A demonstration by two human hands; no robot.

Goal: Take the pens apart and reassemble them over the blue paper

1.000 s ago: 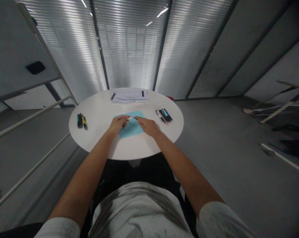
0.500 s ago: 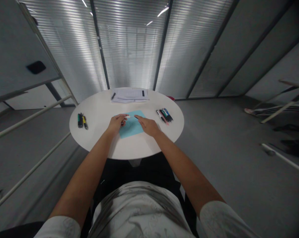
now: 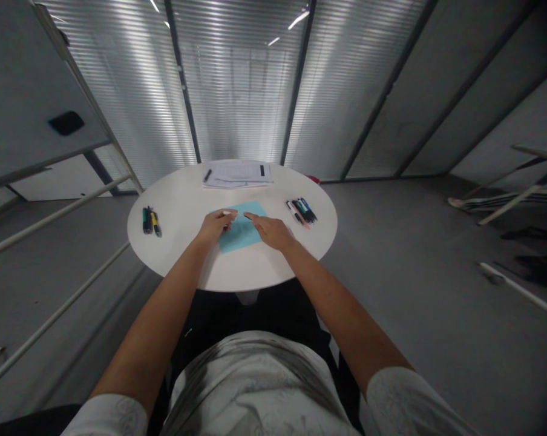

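Note:
Above a light blue sheet of paper (image 3: 242,234), my two hands face each other, a small gap between their fingertips. My left hand (image 3: 213,225) is closed on a slim white pen-like piece (image 3: 229,212), its far end hidden by the fingers. Between the fingers of my right hand (image 3: 271,230) a small dark, thin piece (image 3: 247,216) shows, perhaps a pen part; its exact kind is too small to make out.
On the round white table (image 3: 183,200), green, black and yellow markers (image 3: 150,221) lie left and several pens (image 3: 302,212) right. A stack of papers (image 3: 237,174) sits at the back. A whiteboard frame (image 3: 85,79) stands left, and blinds (image 3: 237,91) hang behind.
The white piece has shifted slightly left and is now deeper between the left fingers. My right hand is almost where it was, its dark piece a little lower.

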